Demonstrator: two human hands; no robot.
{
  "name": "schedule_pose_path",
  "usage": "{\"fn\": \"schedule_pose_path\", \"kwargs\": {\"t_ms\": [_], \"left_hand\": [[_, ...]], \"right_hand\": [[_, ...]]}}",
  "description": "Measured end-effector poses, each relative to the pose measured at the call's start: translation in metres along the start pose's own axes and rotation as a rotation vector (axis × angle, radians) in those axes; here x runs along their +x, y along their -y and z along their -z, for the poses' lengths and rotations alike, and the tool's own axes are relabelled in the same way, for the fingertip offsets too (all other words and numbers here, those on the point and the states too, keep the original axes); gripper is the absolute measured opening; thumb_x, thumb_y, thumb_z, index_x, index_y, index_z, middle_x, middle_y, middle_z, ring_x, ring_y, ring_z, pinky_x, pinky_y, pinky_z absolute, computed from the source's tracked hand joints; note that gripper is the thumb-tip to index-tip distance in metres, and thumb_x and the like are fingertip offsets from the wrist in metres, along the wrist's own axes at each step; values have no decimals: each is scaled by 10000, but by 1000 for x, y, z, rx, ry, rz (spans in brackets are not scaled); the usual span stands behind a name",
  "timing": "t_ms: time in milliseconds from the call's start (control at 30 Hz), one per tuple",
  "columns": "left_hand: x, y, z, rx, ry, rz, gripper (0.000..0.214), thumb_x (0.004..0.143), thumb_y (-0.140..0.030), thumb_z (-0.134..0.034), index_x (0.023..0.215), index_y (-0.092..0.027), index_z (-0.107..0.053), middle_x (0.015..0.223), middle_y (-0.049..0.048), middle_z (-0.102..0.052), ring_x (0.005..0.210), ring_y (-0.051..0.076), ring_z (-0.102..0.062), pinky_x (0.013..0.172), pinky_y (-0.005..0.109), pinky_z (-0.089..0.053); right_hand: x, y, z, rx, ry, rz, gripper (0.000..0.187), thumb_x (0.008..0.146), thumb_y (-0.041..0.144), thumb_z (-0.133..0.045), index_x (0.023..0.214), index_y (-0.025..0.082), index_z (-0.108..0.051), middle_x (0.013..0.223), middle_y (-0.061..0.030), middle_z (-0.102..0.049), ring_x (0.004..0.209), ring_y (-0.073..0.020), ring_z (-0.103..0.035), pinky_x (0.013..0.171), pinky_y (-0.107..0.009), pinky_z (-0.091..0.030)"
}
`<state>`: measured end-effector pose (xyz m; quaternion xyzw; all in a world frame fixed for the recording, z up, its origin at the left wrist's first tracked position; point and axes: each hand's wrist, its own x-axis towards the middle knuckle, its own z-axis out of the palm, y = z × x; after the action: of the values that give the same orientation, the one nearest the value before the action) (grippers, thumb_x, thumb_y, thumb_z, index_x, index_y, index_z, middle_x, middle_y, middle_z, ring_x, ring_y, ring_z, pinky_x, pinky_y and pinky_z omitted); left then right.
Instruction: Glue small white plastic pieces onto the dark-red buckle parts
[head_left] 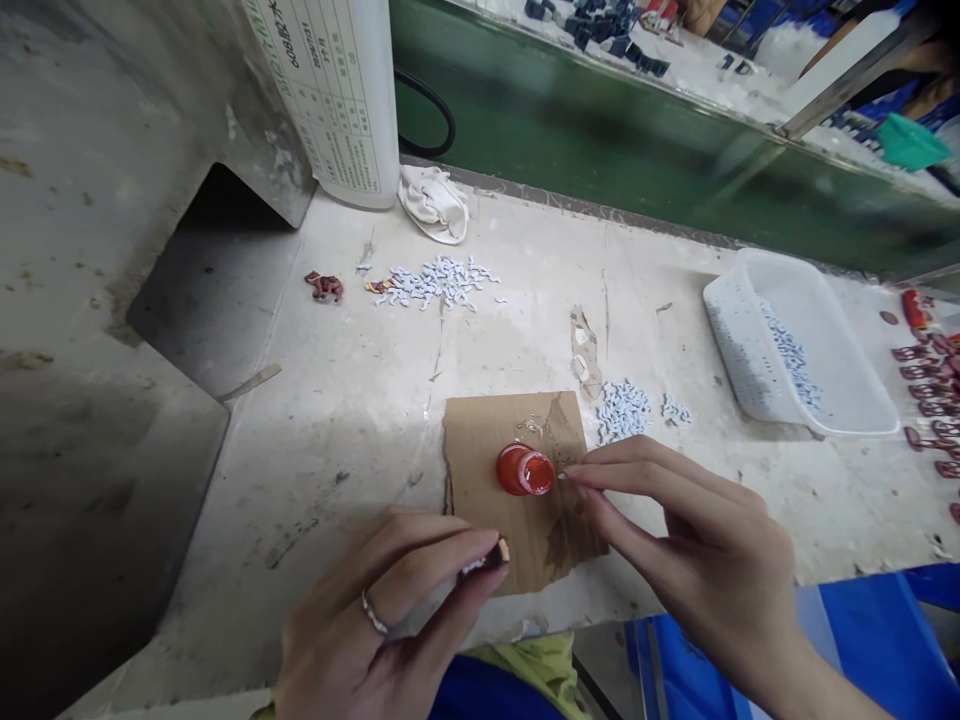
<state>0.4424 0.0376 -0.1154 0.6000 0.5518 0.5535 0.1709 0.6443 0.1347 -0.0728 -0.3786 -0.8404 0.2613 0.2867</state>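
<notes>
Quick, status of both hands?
Left hand: closed, pinching a small dark piece with an orange end.
Right hand: closed, fingertips pinching a tiny pale piece beside the red pot.

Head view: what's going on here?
A person's left hand pinches a small dark brown piece with an orange end. The right hand pinches a tiny pale piece beside the red pot, which stands on cardboard. Small pale blue pieces lie in piles nearby; more sit in the white tub.
</notes>
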Motion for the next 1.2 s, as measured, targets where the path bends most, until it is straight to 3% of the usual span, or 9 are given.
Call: {"fn": "schedule_pose_path", "kwargs": {"t_ms": [167,367,667,800,967,1100,1200], "left_hand": [[-5,-7,-3,-41,-20,111,237,917,-108,-710,1090,-269,-701,996,-114,-768,877,50,-744,867,85,-603],[-1,-4,-5,-79,-7,29,211,902,-151,-746,1086,-252,-727,1042,-94,-788,891,79,-767,838,122,-641],[0,-3,-4,-56,-6,-28,210,908,-132,-726,1091,-234,-716,1064,-90,-789,897,59,-765,863,100,-628],[3,-2,-5,-43,-40,-77,241,860,-87,-767,1068,-203,-735,1074,-82,-790,900,55,-760,907,84,-610],[4,-10,-5,-69,-56,-25,233,860,-114,-786,1058,-232,-753,1058,-79,-797,883,72,-769,881,107,-632],[8,-22,-3,-100,-60,84,200,881,-156,-764,1026,-292,-752,1014,-102,-799,837,81,-775,852,127,-648],[10,-27,-1,-116,-18,76,216,874,-157,-776,1042,-288,-744,982,-111,-804,788,72,-780,823,83,-627]], "right_hand": [[-1,17,-3,272,5,-32,315,918,17,-671,1021,301,-761,926,-5,-781,881,-187,-760,705,-277,-636],[1,25,-11,501,28,9,260,888,-5,-686,995,215,-775,912,-50,-792,856,-200,-768,725,-301,-657],[-1,23,-14,451,36,43,214,910,3,-694,984,196,-752,929,-43,-777,850,-159,-755,737,-237,-632],[-7,23,-8,229,93,168,249,955,-4,-646,1126,156,-728,1050,-86,-757,895,-146,-759,762,-188,-628],[-16,22,-4,-7,102,317,244,1002,17,-593,1204,99,-702,1111,-129,-749,1008,-157,-756,868,-179,-614],[-9,29,0,125,72,227,248,973,10,-622,1166,138,-711,1072,-91,-747,936,-144,-752,809,-191,-628],[-3,33,2,318,16,143,329,906,73,-741,1212,188,-708,1041,-55,-752,896,-153,-748,768,-208,-636]]}}
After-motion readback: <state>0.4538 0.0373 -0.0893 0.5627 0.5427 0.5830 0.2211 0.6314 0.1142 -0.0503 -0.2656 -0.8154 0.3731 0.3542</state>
